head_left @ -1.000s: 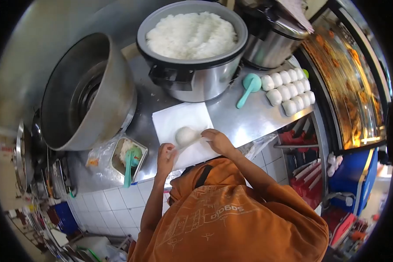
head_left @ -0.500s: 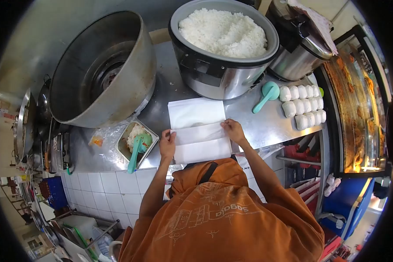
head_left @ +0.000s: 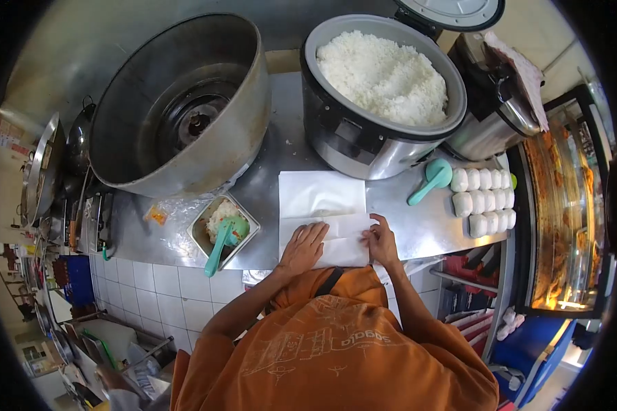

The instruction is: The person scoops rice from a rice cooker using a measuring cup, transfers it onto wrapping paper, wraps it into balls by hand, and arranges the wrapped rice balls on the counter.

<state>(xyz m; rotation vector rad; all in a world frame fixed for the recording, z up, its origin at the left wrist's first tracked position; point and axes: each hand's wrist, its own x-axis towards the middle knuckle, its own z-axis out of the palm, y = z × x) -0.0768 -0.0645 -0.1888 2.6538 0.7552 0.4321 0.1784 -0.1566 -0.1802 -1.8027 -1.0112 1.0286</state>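
White wrapping paper [head_left: 322, 194] lies on the steel counter in front of me, its near part folded over in a flap. My left hand [head_left: 304, 248] rests flat on this flap, fingers stretched out. At the right edge of the paper, my right hand [head_left: 382, 241] has its fingers bent, thumb and fingertips pinching the edge. Left of the paper stands a square metal container [head_left: 252, 229] with rice and a green scoop [head_left: 217, 253] in it. Beyond the paper is a large cooker full of white rice [head_left: 387, 75].
A big metal pot [head_left: 243, 127] stands back left. To the right lie a green rice scoop [head_left: 432, 181] and rows of white wrapped portions [head_left: 482, 201]. A glass display case [head_left: 562, 219] with fried food borders the counter [head_left: 418, 229] on the right.
My left hand has left the paper's left edge and now lies flat on the flap. The fold has come nearer to me. My right hand stays at the right edge.
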